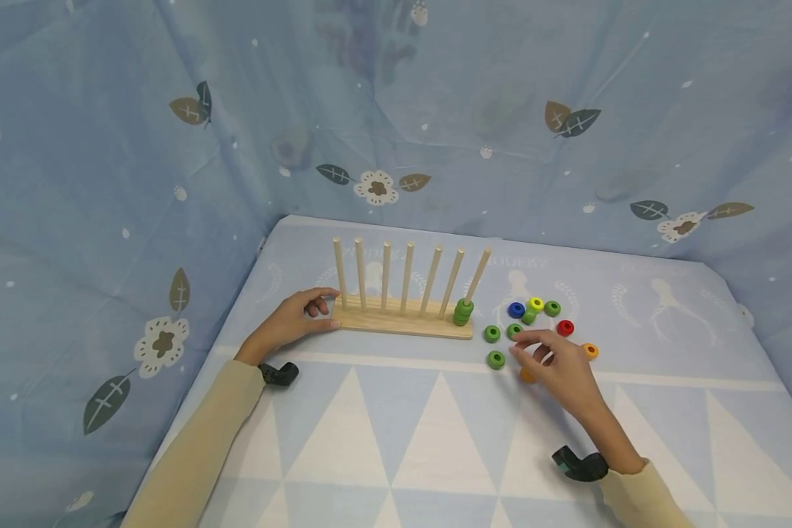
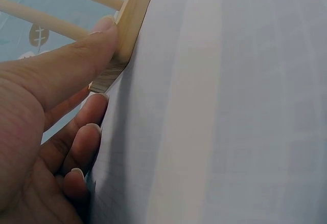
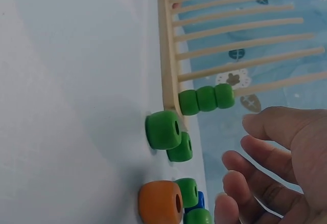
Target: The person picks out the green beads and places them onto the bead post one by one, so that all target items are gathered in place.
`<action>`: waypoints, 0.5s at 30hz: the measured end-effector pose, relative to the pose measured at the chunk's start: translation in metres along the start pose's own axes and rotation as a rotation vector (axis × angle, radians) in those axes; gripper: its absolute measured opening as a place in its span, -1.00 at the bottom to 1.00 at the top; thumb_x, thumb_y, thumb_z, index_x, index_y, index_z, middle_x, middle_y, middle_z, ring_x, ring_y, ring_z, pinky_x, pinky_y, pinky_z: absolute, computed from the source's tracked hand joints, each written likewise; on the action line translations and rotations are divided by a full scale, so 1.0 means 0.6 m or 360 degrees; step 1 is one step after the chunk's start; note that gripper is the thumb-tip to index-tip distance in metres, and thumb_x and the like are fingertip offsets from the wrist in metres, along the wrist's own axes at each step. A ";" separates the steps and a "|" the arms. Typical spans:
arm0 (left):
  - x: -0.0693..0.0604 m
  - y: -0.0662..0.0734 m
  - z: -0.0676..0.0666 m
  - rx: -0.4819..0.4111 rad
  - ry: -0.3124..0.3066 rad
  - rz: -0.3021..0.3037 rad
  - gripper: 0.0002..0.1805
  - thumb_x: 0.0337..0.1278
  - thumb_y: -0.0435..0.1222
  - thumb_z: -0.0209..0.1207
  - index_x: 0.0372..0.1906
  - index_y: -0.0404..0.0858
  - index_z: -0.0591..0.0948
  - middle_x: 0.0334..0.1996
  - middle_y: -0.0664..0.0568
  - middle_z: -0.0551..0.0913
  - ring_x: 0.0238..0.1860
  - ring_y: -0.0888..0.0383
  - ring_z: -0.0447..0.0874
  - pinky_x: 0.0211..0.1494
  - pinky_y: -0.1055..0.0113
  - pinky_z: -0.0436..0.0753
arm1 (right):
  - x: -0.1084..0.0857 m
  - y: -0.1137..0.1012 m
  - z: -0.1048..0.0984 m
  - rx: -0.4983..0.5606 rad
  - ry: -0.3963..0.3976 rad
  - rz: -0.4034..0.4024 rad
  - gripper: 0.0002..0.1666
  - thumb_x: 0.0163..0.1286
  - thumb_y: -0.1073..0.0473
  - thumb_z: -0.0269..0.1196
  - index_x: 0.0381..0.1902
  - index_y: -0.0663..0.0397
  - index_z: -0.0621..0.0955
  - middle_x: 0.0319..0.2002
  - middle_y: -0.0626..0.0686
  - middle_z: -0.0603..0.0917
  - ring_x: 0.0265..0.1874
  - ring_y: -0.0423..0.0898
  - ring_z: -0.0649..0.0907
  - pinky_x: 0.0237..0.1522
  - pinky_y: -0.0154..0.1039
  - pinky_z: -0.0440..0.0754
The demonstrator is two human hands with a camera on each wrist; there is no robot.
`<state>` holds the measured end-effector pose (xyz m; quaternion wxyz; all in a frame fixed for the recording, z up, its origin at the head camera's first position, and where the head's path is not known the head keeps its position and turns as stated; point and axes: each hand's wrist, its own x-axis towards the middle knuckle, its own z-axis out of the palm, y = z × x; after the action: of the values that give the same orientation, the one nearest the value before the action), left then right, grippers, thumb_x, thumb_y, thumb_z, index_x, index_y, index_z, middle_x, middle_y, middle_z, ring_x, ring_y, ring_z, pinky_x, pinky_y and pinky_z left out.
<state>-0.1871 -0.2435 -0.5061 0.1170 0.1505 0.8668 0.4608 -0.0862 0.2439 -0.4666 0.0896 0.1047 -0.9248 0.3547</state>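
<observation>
A wooden peg rack (image 1: 396, 323) with a row of upright pegs stands on the table. On its rightmost peg sit three stacked green beads (image 3: 206, 99). My left hand (image 1: 293, 315) grips the rack's left end, thumb (image 2: 87, 55) on the base and the other fingers at its end. Over the loose beads hovers my right hand (image 1: 561, 367), fingers loosely bent and nothing held between them. Nearest to it are a green bead (image 1: 515, 331) and an orange bead (image 1: 526, 377), the latter partly covered by the hand in the head view.
Right of the rack lie more loose beads: green beads (image 1: 492, 334), a blue bead (image 1: 516, 310), a yellow bead (image 1: 535, 304), a red bead (image 1: 565, 328) and another orange bead (image 1: 590, 352). A patterned cloth (image 1: 343, 433) covers the table; blue curtains (image 1: 435, 110) hang around it.
</observation>
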 end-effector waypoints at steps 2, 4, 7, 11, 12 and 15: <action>0.000 -0.001 -0.001 0.0006 0.0003 -0.0002 -0.25 0.15 -0.09 0.49 0.42 -0.18 0.51 -0.13 -0.07 0.57 -0.15 0.00 0.44 0.02 0.09 0.45 | -0.001 0.003 0.003 0.0003 0.0007 -0.0008 -0.74 0.33 0.15 0.48 -0.04 0.01 0.75 -0.25 -0.10 0.76 -0.47 -0.21 0.59 -0.50 -0.32 0.52; 0.000 -0.003 -0.001 0.0021 0.0005 0.0003 -0.25 0.15 -0.08 0.49 0.42 -0.18 0.51 -0.13 -0.06 0.57 -0.15 0.01 0.44 0.01 0.09 0.45 | -0.002 0.008 0.005 0.0000 0.0003 -0.0009 -0.73 0.32 0.16 0.49 -0.03 0.02 0.75 -0.25 -0.10 0.76 -0.46 -0.20 0.59 -0.50 -0.32 0.51; 0.000 -0.003 -0.001 0.0014 0.0006 0.0004 -0.25 0.15 -0.09 0.50 0.41 -0.17 0.51 -0.13 -0.06 0.57 -0.16 0.01 0.44 0.02 0.08 0.44 | -0.003 0.015 0.010 0.0000 -0.0043 0.0012 -0.72 0.33 0.15 0.48 -0.02 0.02 0.74 -0.23 -0.08 0.76 -0.43 -0.18 0.58 -0.48 -0.33 0.50; 0.001 -0.003 0.000 -0.0001 0.0003 0.0008 -0.26 0.15 -0.10 0.50 0.41 -0.18 0.51 -0.12 -0.10 0.57 -0.15 -0.01 0.44 0.03 0.06 0.43 | -0.005 0.022 0.014 0.0002 -0.0121 0.0048 -0.71 0.35 0.12 0.47 0.00 0.03 0.73 -0.19 -0.06 0.75 -0.41 -0.17 0.57 -0.47 -0.33 0.50; 0.001 -0.003 0.001 0.0000 0.0005 0.0010 -0.26 0.15 -0.11 0.50 0.42 -0.19 0.51 -0.11 -0.11 0.57 -0.15 -0.01 0.44 0.03 0.06 0.42 | -0.005 0.023 0.015 0.0002 -0.0132 0.0050 -0.70 0.35 0.12 0.47 0.00 0.04 0.73 -0.19 -0.05 0.75 -0.41 -0.17 0.57 -0.48 -0.33 0.50; 0.001 -0.004 0.002 0.0006 0.0015 0.0015 -0.25 0.16 -0.15 0.50 0.42 -0.23 0.50 -0.10 -0.16 0.57 -0.14 -0.04 0.44 0.02 0.06 0.41 | -0.004 0.023 0.017 0.0003 -0.0138 0.0050 -0.69 0.33 0.13 0.49 0.00 0.04 0.73 -0.20 -0.06 0.74 -0.43 -0.16 0.56 -0.51 -0.33 0.48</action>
<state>-0.1878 -0.2435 -0.5091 0.1105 0.1525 0.8675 0.4604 -0.0884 0.2473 -0.4833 0.0438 0.1055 -0.9289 0.3522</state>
